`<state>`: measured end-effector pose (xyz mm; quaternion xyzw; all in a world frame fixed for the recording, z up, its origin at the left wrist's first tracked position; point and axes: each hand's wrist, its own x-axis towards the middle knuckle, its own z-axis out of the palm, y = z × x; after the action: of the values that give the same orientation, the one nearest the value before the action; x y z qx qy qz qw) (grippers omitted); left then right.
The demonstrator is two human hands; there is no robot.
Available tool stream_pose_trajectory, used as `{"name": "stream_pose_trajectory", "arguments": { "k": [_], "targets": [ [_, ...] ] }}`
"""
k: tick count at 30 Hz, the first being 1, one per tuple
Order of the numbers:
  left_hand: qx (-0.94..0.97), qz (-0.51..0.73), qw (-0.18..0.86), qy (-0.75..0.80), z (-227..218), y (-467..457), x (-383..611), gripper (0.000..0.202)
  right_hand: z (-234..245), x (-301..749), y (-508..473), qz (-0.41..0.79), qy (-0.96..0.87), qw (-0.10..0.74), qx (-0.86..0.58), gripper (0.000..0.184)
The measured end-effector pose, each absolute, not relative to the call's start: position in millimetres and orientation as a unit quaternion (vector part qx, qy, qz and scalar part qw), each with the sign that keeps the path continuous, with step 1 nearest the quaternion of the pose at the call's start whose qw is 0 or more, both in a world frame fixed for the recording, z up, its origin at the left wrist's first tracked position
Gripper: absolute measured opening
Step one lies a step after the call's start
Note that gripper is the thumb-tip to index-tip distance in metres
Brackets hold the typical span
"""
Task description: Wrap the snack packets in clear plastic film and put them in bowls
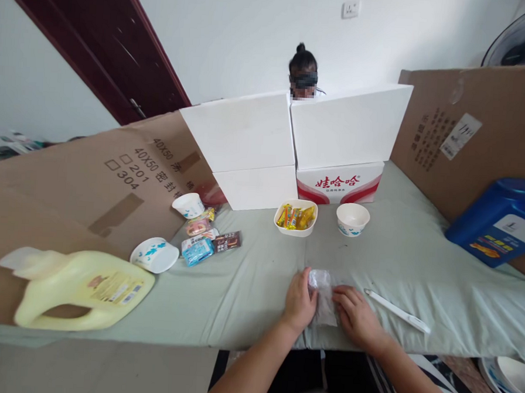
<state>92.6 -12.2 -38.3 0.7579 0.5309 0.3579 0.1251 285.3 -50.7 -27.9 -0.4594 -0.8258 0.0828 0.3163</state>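
Observation:
A crinkled piece of clear plastic wrap point(326, 299), perhaps a small bag or bubble wrap, lies on the cloth-covered table near its front edge. On its left side, my left hand point(300, 303) is closed at the edge with the thumb over it. My right hand point(358, 316) has its curled fingers at the opposite edge. Whatever may be inside the plastic cannot be made out. Just right of my right hand is a slim white pen-like tool point(397, 311). Beyond my hands, a white square bowl point(294, 232) holds several yellow-wrapped snacks point(294, 217), beside a white paper bowl point(353, 220).
White boxes point(252, 137) form a barrier at the back, with a person point(302, 66) behind. Cardboard panels point(68, 210) flank both sides. A yellow detergent jug point(85, 290), tipped paper bowls point(156, 255) and snack packets point(198, 252) lie left; a blue bottle point(499, 220) leans right.

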Motion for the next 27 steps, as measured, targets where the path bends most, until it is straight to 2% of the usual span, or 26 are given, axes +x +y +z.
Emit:
{"name": "stream_pose_trajectory", "arguments": {
  "k": [2, 6, 9, 16, 23, 27],
  "targets": [
    [0.765, 0.358, 0.117, 0.523, -36.9, -12.5, 92.3, 0.056, -23.8, 287.9, -55.5, 0.071, -0.825, 0.322, -0.459, 0.026],
    [0.766, 0.347, 0.106, 0.530, -30.1, -13.4, 92.7, 0.040, -12.9, 284.7, -67.4, 0.102, -0.885, 0.243, -0.383, 0.044],
    [0.780, 0.319, 0.082, 0.533, -24.0, -14.9, 93.6, 0.025, -10.3, 276.0, -70.8, 0.116, -0.888, 0.229, -0.382, 0.029],
    [0.798, 0.274, 0.069, 0.532, -22.1, -12.3, 92.4, 0.032, -7.2, 268.3, -55.7, 0.117, -0.876, 0.260, -0.389, 0.020],
    [0.791, 0.285, 0.076, 0.536, -29.1, -7.1, 89.3, 0.035, 4.7, 255.9, -10.2, 0.110, -0.803, 0.133, -0.570, 0.028],
    [0.784, 0.308, 0.069, 0.535, -33.4, -4.7, 88.7, 0.034, -2.2, 241.9, 12.7, 0.085, -0.760, 0.109, -0.635, 0.029]
  ]
}}
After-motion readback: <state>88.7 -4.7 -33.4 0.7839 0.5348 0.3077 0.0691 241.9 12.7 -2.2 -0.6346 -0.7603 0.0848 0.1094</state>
